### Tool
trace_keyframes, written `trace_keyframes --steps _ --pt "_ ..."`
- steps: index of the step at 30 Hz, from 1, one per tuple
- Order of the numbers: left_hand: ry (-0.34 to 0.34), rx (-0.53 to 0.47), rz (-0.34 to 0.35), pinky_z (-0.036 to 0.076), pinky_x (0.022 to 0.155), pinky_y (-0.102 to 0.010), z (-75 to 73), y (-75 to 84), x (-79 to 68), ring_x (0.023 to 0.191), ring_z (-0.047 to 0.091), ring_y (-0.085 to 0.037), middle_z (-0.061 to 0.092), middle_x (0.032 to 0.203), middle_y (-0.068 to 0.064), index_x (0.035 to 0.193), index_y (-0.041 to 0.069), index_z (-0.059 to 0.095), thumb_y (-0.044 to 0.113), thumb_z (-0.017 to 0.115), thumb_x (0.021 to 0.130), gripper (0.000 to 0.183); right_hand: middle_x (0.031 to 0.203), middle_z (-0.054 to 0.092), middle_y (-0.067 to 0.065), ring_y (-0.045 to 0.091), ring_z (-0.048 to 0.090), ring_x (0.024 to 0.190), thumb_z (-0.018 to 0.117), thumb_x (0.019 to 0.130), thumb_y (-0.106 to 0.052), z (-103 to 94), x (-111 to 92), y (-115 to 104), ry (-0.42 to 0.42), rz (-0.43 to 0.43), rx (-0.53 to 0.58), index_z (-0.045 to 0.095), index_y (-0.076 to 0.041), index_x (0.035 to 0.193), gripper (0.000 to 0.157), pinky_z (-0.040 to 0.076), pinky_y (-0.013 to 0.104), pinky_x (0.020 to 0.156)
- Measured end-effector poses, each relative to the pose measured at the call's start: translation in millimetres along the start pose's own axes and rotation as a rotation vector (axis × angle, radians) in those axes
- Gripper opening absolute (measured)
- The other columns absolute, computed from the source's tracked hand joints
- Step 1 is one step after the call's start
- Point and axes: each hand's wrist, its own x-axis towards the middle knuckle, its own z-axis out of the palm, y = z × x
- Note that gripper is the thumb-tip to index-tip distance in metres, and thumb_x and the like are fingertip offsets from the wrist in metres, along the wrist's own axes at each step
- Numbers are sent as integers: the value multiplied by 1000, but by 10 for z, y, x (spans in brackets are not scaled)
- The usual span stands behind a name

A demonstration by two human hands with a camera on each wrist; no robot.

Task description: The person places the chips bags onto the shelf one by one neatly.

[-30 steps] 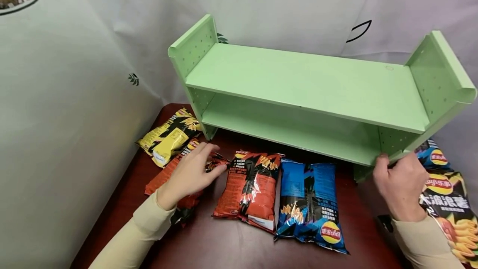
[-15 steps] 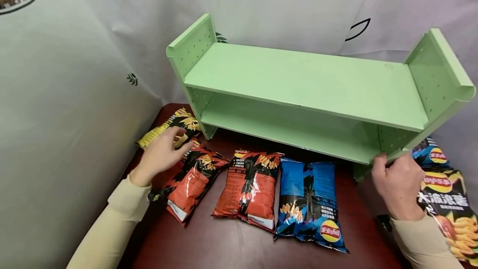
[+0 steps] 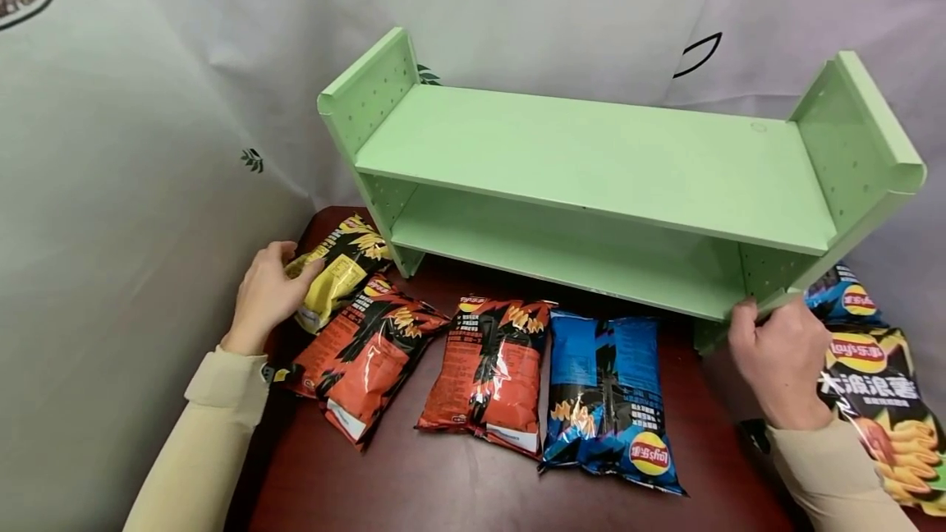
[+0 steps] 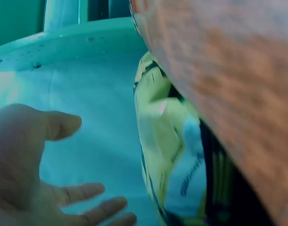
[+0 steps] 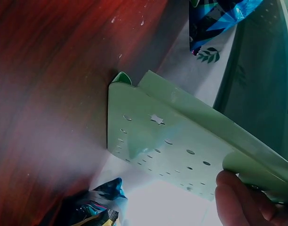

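My left hand point(image 3: 268, 290) is at the left edge of the yellow chip bag point(image 3: 336, 269). In the left wrist view the fingers of that hand point(image 4: 31, 169) are spread, with a gap to the yellow bag point(image 4: 170, 141). My right hand point(image 3: 782, 360) grips the lower front edge of the green shelf's right side panel; the right wrist view has its fingers point(image 5: 238, 202) curled at the edge of this perforated panel point(image 5: 172, 141). The two-tier green shelf point(image 3: 591, 154) stands at the back of the table, nothing on its visible boards.
Two red chip bags point(image 3: 369, 360) point(image 3: 488, 376) and a blue one point(image 3: 606, 401) lie on the dark red table point(image 3: 414, 491) before the shelf. Right of it are another blue bag point(image 3: 846, 298) and a black-and-yellow bag point(image 3: 883, 409). White curtain point(image 3: 554, 15) surrounds the table.
My left hand has moved left from over the left red bag, across to the outer edge of the yellow bag. The right hand keeps its grip on the shelf.
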Motion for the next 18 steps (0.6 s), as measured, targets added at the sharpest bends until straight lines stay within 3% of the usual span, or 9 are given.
trace_keyframes --steps 5,9,13,18 --pt "9 25 160 39 99 -67 5 -10 -102 125 49 -49 50 143 -31 148 -2 48 46 62 100 69 64 45 24 42 40 47 48 90 -18 10 -5 -3 8 -6 -1 47 2 75 25 17 37 45" --pt "29 63 277 43 95 -65 76 77 -247 121 52 -45 54 140 -25 146 2 52 42 70 97 66 63 45 25 43 40 47 48 90 -18 14 -10 -1 12 -4 -2 47 3 75 25 18 38 45" --pt "23 124 338 48 90 -64 159 265 -443 119 56 -42 58 135 -21 144 4 55 41 75 93 67 64 46 25 43 40 48 49 90 -18 15 -13 5 12 0 -2 47 2 75 25 18 39 45" --pt "-78 235 370 53 89 -66 236 545 -716 120 58 -45 57 136 -22 145 3 53 47 74 92 71 63 44 23 41 39 47 49 90 -18 14 -10 7 11 -1 -2 46 1 73 25 17 37 46"
